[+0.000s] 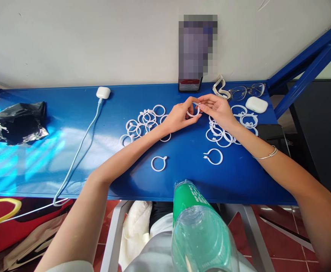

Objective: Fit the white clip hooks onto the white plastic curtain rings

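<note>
A white plastic snap ring (198,111) is held upright between my two hands, above the blue table. My left hand (177,116) grips its left side, fingers curled round it. From the right, the fingertips and thumb of my right hand (216,110) pinch the ring near its upper right edge; the clasp is partly hidden by fingers. Left of my hands lies a loose group of similar rings (134,131), and more open-looking rings (224,139) lie under and beside my right wrist. Closer to me, a closed ring (152,164) and an open-clasped ring (221,157) lie singly.
On the blue table (137,185) a phone (189,86) leans against the wall. Glasses (239,93), a white earbud case (256,104) and a dark phone (273,136) sit right. A charger (103,92) with cable and black plastic bag (17,124) lie left. A green-labelled bottle (202,241) stands in front.
</note>
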Demonstrator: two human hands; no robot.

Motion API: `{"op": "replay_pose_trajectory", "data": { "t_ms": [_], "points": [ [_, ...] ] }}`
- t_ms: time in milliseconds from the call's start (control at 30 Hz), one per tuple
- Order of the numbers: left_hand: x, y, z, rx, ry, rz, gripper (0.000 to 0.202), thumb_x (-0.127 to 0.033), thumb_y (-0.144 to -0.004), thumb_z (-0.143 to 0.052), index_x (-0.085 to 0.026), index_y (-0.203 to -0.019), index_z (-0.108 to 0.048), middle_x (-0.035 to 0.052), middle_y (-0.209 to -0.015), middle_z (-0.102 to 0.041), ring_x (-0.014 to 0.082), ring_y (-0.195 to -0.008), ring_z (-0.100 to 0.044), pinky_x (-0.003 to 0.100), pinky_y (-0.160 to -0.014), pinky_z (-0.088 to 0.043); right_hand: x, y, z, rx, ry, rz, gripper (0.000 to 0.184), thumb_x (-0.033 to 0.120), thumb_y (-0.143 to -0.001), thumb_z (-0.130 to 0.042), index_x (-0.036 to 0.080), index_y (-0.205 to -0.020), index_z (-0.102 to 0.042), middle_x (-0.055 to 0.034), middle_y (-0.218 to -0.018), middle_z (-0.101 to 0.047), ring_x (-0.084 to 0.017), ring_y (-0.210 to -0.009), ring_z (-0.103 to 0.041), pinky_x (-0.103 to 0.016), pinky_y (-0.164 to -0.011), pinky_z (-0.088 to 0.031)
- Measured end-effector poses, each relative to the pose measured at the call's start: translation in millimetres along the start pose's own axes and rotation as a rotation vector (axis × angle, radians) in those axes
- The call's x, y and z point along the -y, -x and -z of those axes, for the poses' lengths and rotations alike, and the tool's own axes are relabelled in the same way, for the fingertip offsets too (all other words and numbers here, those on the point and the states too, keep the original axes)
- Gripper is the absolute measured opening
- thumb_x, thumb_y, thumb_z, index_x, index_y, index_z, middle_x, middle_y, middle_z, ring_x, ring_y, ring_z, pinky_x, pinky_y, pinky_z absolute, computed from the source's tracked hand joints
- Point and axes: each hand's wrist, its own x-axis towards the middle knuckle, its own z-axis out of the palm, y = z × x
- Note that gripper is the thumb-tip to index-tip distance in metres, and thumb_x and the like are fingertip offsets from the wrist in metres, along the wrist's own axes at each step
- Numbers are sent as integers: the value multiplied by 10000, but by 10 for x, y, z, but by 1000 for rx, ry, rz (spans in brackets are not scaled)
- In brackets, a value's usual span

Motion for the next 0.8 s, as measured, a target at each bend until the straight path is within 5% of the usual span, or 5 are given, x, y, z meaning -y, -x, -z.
{"op": "replay_pose_trajectory", "data": {
  "t_ms": [800],
  "points": [
    [42,-14,-31,-90,86,89,429,-547,-898,-521,-185,-1121,-472,-33,-625,-580,116,-522,-554,232,-545,-391,-23,-1,-1,-44,45,1,354,558,-753,-728,241,-872,-628,-12,-779,-640,-163,-727,-639,-339,-745,-582]
  ]
}}
